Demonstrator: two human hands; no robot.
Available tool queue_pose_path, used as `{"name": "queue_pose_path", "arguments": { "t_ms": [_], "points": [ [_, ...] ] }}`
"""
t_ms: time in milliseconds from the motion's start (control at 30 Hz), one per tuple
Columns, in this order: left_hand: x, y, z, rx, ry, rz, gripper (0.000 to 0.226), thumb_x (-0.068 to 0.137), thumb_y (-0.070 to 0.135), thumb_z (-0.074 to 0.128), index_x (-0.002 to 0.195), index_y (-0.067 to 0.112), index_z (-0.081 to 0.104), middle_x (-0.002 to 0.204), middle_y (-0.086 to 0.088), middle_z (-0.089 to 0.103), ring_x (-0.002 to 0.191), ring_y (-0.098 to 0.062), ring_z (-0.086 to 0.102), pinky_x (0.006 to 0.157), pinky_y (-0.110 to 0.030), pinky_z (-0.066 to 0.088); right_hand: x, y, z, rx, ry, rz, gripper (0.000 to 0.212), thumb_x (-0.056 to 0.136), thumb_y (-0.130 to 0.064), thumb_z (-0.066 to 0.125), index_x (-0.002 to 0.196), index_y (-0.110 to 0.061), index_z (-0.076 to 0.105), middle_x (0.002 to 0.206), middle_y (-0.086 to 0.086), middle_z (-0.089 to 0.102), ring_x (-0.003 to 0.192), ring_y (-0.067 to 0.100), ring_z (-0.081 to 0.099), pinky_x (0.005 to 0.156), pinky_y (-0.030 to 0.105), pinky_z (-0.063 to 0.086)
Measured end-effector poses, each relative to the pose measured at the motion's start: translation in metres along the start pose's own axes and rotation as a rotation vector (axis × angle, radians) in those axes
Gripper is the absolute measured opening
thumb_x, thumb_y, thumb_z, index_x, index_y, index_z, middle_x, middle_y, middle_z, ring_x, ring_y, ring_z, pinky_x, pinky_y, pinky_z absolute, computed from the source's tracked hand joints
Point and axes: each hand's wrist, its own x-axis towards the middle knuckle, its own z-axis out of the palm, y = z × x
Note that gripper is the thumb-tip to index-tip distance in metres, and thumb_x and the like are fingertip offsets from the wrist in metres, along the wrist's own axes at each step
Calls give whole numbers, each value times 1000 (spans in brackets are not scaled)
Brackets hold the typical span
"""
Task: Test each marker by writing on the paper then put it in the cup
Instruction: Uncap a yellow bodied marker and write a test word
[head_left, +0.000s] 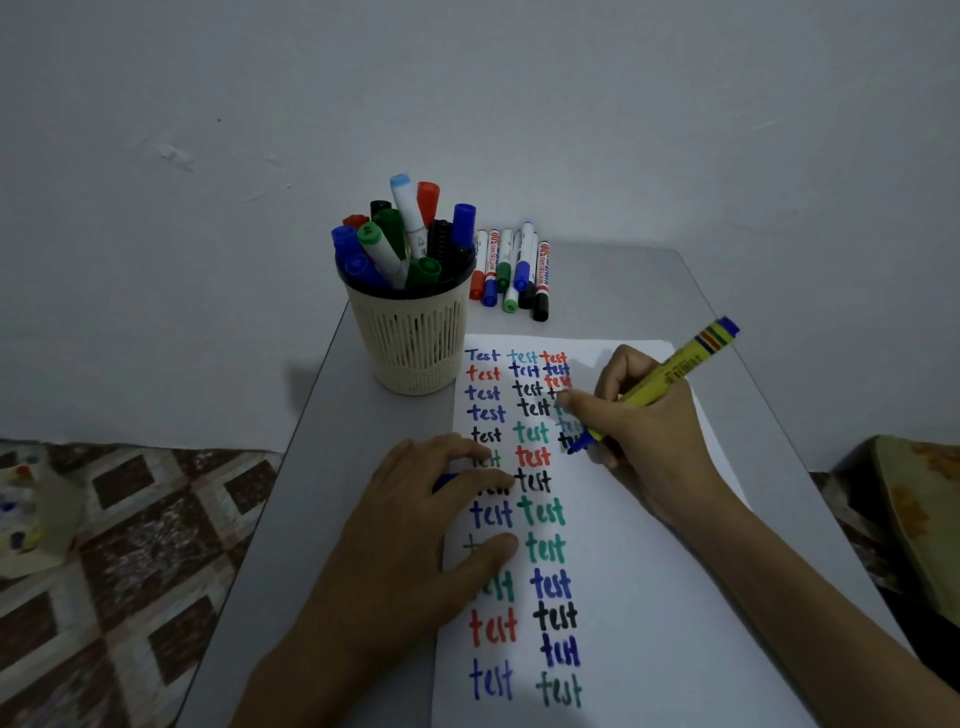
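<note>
Paper (623, 571), centre frame: about thirty "test" marks. Cup (410, 338), upper centre: well filled. Loose markers (511, 273) beside it: untested. Right hand (649, 415): fingers wrapped on yellow marker (670, 374), tip on paper. Left hand (415, 519): flat, fingers pinning paper over a blue cap (444, 482).

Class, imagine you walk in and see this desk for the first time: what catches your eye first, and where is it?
The white paper in the middle of the table, filled with columns of the word "test" in blue, red, black and green. On it, the right hand writes with a yellow marker while the left hand lies flat on the sheet. Behind stands a cream cup crammed with markers, more lying to its right.
</note>
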Motion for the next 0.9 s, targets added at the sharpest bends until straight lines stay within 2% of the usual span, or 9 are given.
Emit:
{"name": "queue_pose_path", "arguments": {
  "t_ms": [200,267,367,600,767,900],
  "points": [
    [1,1,0,8,0,4,45,82,58,49,118,35,58,127,19,44,118,8,31,106,-41,36,-4,0,5,-53,-36,-44,28,78,20,61,66,2,43,45,2,45,35,4,45,38,16,37],
    [1,0,0,5,-1,-2,45,81,59,49,119,36,58,127,20,43,119,8,30,106,-41,35,-5,0,5,-42,-54,-44,29,79,19,61,66,1,42,44,0,48,35,6,45,39,18,36],
    [1,0,0,5,1,-3,45,81,59,49,118,36,58,127,20,43,119,8,31,107,-42,35,-5,1,6,-55,-59,-49,32,78,17,63,64,0,40,46,8,43,35,17,36,40,23,33],
    [1,-1,1,2,-10,-9,45,82,59,49,119,36,58,127,19,44,121,4,33,105,-43,37,-5,4,7,-229,-58,-120,32,74,21,61,62,2,38,58,16,41,46,12,39,45,18,38],
    [1,-1,0,5,-22,-6,45,82,59,48,119,36,57,127,19,43,122,3,33,105,-42,37,-5,2,6,-131,-62,-89,30,78,20,59,64,0,41,51,9,42,38,7,40,41,19,38],
    [1,-1,0,2,-22,-13,46,82,60,47,119,36,58,128,20,43,122,3,33,106,-42,36,-4,6,6,-205,-75,-113,30,76,19,61,63,4,38,54,10,41,42,8,38,43,18,37]
  ]
}}
